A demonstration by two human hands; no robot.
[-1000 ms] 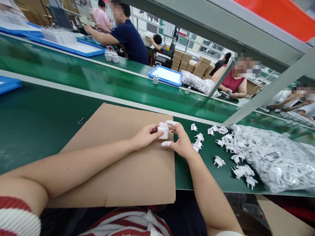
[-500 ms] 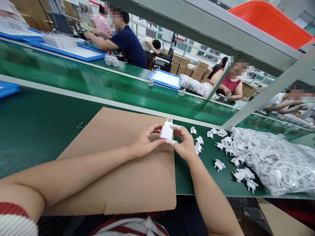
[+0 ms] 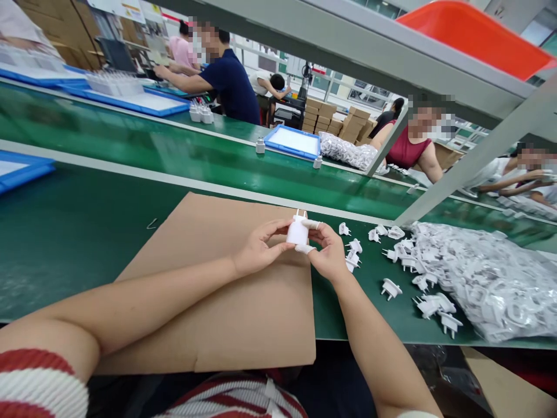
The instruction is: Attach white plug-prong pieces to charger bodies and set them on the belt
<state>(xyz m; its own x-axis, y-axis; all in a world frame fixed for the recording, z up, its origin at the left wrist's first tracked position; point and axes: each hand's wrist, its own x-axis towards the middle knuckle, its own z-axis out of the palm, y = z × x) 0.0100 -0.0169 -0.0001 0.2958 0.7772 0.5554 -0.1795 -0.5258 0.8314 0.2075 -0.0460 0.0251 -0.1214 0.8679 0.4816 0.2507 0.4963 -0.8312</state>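
A white plug charger with two prongs pointing up is held between both hands, above the right part of a brown cardboard sheet. My left hand pinches its left side with thumb and fingers. On the other side, my right hand grips it, white coverings on the thumb and a finger. Several loose white plug heads with prongs lie on the green bench to the right of my right hand. Beside them rests a clear plastic bag full of similar white pieces.
Beyond the bench edge runs a green conveyor belt, with chargers and blue trays on its far side. A grey slanted post stands at right, under a shelf holding an orange bin. Co-workers sit across. Another blue tray is at left.
The view has shifted slightly. Both hands keep their hold on the charger, which stays nearly still. Chargers on the belt's far side have moved a little left, and a co-worker's arm at right has shifted.
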